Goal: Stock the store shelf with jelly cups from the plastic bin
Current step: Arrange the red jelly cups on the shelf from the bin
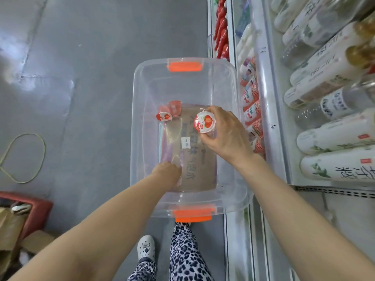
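Left hand [168, 172] is down in the plastic bin [136, 122]; I can't tell its grip, probably bracing. Two loose jelly cups [168, 114] lie beyond its fingers. Right hand [227, 134] fingers wrap a strawberry jelly cup [204, 121], shelf [265, 102] just right of them.

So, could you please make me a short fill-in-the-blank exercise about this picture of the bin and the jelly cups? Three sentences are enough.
1. The hand that grips the jelly cup is the person's ___ one.
2. The two latches of the plastic bin are ___ in colour.
3. On the bottom of the bin lies a brown sheet of ___, with writing on it.
Missing words: right; orange; cardboard.
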